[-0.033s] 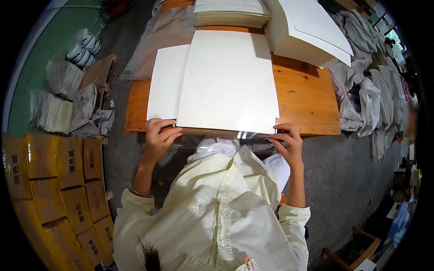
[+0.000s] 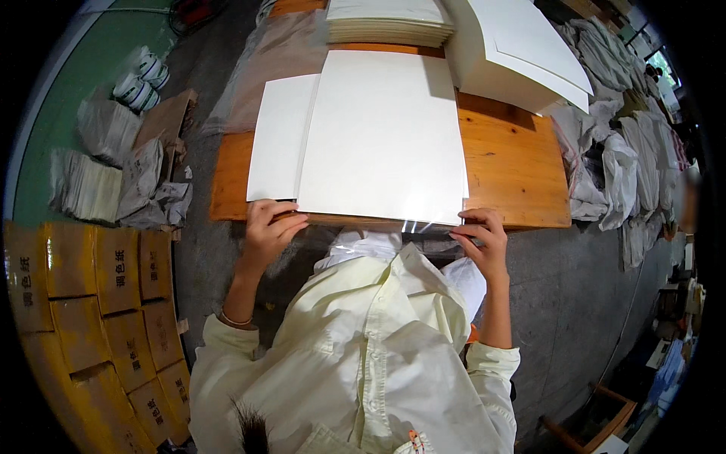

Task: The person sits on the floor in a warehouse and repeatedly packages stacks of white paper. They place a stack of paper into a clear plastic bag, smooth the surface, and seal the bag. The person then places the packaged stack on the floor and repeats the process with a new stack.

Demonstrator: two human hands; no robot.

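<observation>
A large white sheet (image 2: 382, 136) lies on the wooden table, its near edge at the table's front. Under its left side, a second white sheet (image 2: 281, 140) sticks out. Clear plastic film (image 2: 417, 227) glints along the near edge and hangs slightly past it. At the near left corner, my left hand (image 2: 268, 229) pinches the film's edge between thumb and fingers. My right hand (image 2: 484, 235) does the same at the near right corner. Just what lies between the fingertips is partly hidden.
On the wooden table (image 2: 510, 166), a stack of white boards (image 2: 389, 32) and a taller pile of white sheets (image 2: 522, 45) stand at the back. Translucent plastic (image 2: 268, 53) covers the far left. Cartons (image 2: 121, 272) sit at left; cloth sacks (image 2: 624, 155) are heaped at right.
</observation>
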